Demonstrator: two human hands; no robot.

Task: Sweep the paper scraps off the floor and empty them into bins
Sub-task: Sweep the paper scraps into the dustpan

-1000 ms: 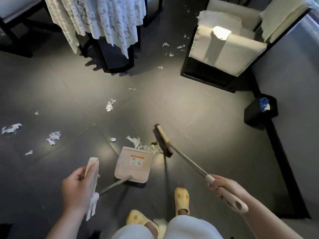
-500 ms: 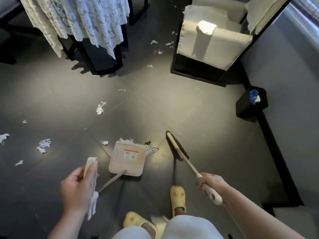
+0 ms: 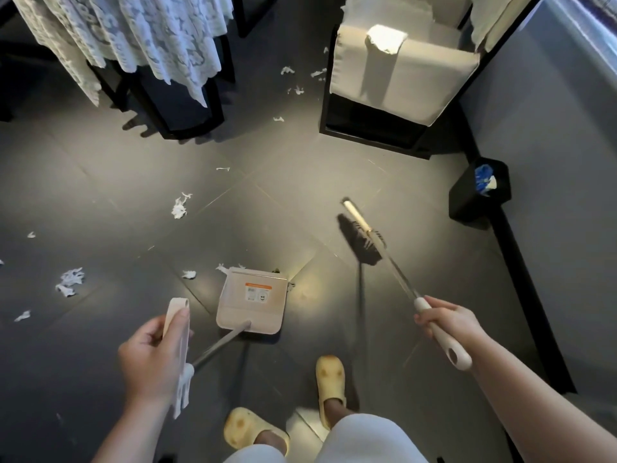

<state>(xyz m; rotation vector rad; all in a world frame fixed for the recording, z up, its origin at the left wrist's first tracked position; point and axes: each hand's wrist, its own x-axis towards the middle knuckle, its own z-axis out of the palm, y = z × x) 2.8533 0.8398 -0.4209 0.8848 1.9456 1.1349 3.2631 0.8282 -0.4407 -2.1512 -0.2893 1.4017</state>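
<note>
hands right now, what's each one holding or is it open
Left hand: closed on the dustpan handle.
Right hand: closed on the broom handle, broom head off to the dustpan's right.

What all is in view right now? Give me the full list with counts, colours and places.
dustpan: one, beige with an orange label, on the floor at centre, mouth facing away
broom: one, dark bristles, beige and metal handle, right of the dustpan
paper scraps: many, white, scattered left of the dustpan and up between the furniture
bin: one, black, blue and white contents, by the right wall
armchair: one, beige cushions, black frame, top right
lace cloth: one, white, draped over dark furniture, top left
slippers: two, yellow, bottom centre
left hand: grips the dustpan's handle
right hand: grips the broom's handle
</note>
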